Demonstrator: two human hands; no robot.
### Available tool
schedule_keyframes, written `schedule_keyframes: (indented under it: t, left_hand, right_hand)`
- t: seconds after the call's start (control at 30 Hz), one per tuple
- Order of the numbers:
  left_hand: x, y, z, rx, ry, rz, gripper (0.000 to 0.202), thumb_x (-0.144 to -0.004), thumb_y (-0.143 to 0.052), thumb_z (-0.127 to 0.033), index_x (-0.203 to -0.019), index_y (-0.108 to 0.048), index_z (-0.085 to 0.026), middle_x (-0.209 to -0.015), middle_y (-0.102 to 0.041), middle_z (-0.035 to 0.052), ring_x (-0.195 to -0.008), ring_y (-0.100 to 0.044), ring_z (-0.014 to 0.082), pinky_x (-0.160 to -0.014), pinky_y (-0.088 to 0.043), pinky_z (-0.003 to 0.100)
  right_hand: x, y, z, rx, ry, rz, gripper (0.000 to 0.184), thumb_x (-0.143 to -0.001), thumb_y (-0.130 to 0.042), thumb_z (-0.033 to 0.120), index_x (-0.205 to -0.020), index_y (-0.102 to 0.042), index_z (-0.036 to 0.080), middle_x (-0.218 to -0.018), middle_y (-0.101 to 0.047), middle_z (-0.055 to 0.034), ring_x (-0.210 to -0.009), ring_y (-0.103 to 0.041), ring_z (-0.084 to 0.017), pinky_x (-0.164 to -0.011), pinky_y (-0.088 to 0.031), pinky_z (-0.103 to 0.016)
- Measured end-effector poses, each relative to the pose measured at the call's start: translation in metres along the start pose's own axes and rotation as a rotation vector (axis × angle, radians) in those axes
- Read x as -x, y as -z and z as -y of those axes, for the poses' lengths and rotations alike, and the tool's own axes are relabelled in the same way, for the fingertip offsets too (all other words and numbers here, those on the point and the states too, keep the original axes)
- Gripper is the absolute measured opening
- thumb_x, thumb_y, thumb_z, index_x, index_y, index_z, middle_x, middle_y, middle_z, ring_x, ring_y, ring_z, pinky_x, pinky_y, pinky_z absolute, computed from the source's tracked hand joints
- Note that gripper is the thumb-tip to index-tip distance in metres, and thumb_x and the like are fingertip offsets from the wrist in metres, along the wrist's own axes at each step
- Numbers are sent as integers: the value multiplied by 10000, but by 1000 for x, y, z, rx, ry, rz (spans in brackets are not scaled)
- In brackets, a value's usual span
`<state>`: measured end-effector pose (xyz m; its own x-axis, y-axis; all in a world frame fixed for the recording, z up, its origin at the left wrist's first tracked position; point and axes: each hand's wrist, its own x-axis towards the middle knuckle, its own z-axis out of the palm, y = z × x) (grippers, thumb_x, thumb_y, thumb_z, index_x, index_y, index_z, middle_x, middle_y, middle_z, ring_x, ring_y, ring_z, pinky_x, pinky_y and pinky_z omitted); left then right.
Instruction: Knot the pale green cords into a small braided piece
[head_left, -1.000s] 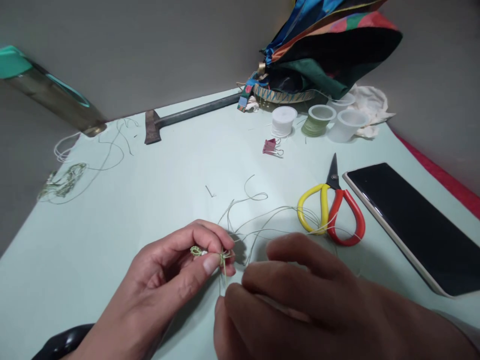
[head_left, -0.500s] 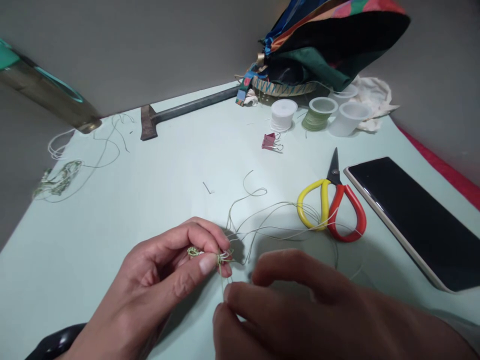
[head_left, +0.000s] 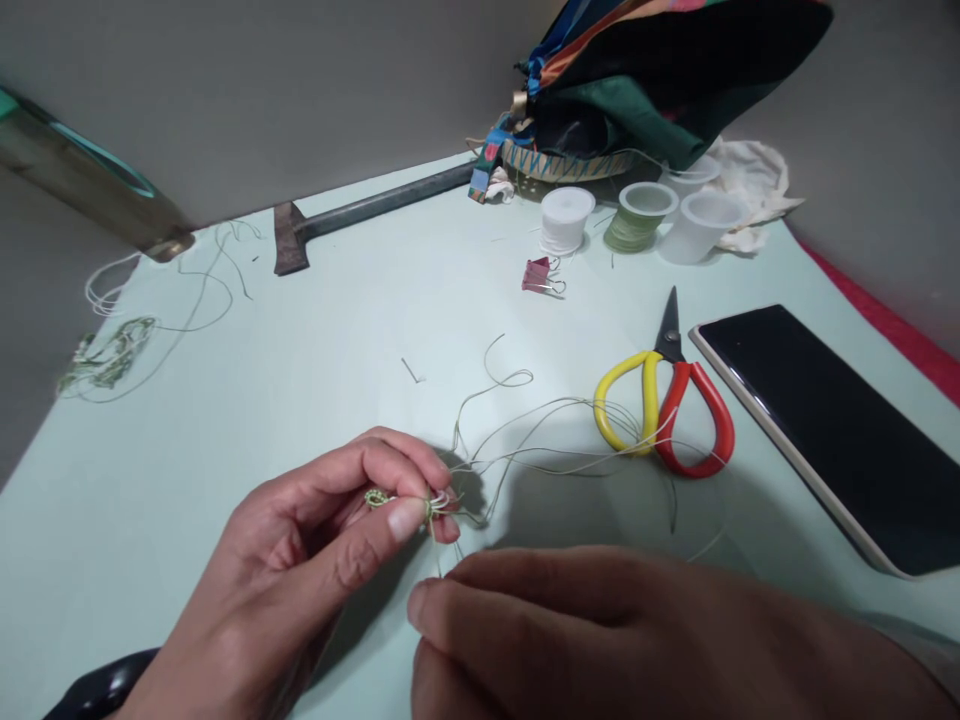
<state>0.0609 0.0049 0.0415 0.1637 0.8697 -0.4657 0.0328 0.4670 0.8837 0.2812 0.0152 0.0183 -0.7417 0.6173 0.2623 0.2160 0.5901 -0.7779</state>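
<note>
Across a pale mint paper sheet [head_left: 247,440] laid on a grey surface [head_left: 300,90], a colourful patchwork fabric bag [head_left: 660,70] slumps on a woven basket [head_left: 562,165] at the far edge. A strip of red material [head_left: 892,340] runs beyond the right edge of the sheet. A glass tube with a teal end [head_left: 90,165] leans in from the left, and a black-screened smartphone [head_left: 802,440] lies at the right. A small hatchet [head_left: 291,238] with a grey metal handle sits along the far edge of the sheet.

Near the bag stand a spool of white thread [head_left: 566,220], a spool of green thread [head_left: 637,218], a clear plastic cup [head_left: 701,228] and a crumpled white cloth [head_left: 750,180]. In front of them lies a pink binder clip [head_left: 537,275], and a tangled green cord [head_left: 109,355] lies at the left.

Yellow-and-red-handled scissors [head_left: 660,410] lie just beside the smartphone, with fine pale threads [head_left: 540,440] crossing their handles. The left hand [head_left: 285,560] is closed in a pinch, thumb and fingers gripping a small knotted green cord piece [head_left: 377,497] where the threads gather. The right hand [head_left: 592,630] hovers just below, its fingers curled and near the strands hanging from the knot. Whether those fingers hold a strand cannot be told. A black wristband [head_left: 101,688] shows at the left wrist.
</note>
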Motion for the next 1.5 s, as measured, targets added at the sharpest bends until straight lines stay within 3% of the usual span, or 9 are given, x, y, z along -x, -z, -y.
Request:
schedule_keyframes:
  t: [0.23, 0.4, 0.5, 0.57, 0.7, 0.8, 1.17, 1.3, 1.5]
  left_hand:
    - [0, 4, 4, 109, -38, 43, 150, -1001, -713, -308, -872, -779, -267, -942, -689, -19, -860, -655, 126, -758, -547, 153]
    - [1, 0, -1, 114, -18, 2, 153, -928, -799, -349, -813, -778, -250, -898, -681, -14, -766, -622, 120, -648, -524, 151]
    - [1, -1, -1, 117, -1, 4, 217, -899, -835, -447, -796, -771, -268, -850, -698, -18, -779, -635, 137, -711, -543, 166]
    - [0, 0, -1, 118, 15, 62, 205, -935, -803, -431, -808, -768, -274, -878, -714, -23, -739, -656, 123, -730, -560, 178]
    - [2, 0, 0, 87, 38, 114, 196, -959, -777, -402, -833, -768, -252, -991, -694, -25, -643, -661, 75, -744, -578, 195]
    - [3, -1, -2, 84, 47, 105, 227, -923, -807, -441, -803, -767, -252, -936, -684, -17, -652, -684, 102, -740, -595, 232]
    - [7, -2, -7, 72, 94, 101, 214, -886, -829, -464, -778, -795, -282, -763, -737, 23, -562, -657, 165, -541, -575, 290]
    - [6, -3, -10, -59, 65, 14, 278, -837, -848, -537, -749, -794, -279, -955, -759, 24, -472, -496, 76, -509, -485, 264]
    - [5, -1, -9, -298, -54, -48, 336, -879, -801, -584, -737, -756, -283, -883, -667, 50, -904, -574, 229, -613, -455, 224]
  right_hand:
    - [-13, -4, -6, 166, 247, 26, 381, -1106, -438, 119, -1038, -734, 350, -1020, -786, 148, -995, -730, -62, -887, -586, -138]
    - [-11, -1, -4, 298, 369, -81, 427, -1130, -332, 97, -1022, -722, 231, -1207, -749, 45, -1262, -588, -95, -1226, -399, -226]
    - [-12, 6, -6, 140, 147, -303, 206, -1051, -521, 90, -1060, -678, 224, -1178, -730, 21, -1201, -626, -108, -1051, -521, -166]
    - [-17, 13, -12, 39, 79, -336, 291, -955, -509, 11, -1138, -657, 181, -1196, -728, -31, -1181, -654, -134, -1041, -536, -218]
    - [-28, 23, -28, -138, -69, -129, 308, -1014, -503, 78, -1288, -624, 149, -1259, -747, -75, -1178, -680, -182, -1051, -538, -317]
    - [-32, 25, -32, -300, -105, 27, 217, -1009, -523, 75, -1115, -677, 184, -1221, -765, -38, -1120, -708, -155, -985, -546, -274]
    - [-31, 30, -31, -393, -208, 84, 126, -999, -537, 133, -996, -638, 208, -911, -678, 30, -778, -592, -124, -751, -479, -276]
    - [-31, 34, -32, -466, -291, 83, 146, -1045, -595, 245, -972, -713, 199, -830, -645, 54, -765, -567, -101, -689, -436, -230]
    - [-30, 32, -32, -440, -287, 14, 207, -972, -625, 150, -774, -658, 196, -728, -598, 84, -701, -522, -67, -604, -392, -187]
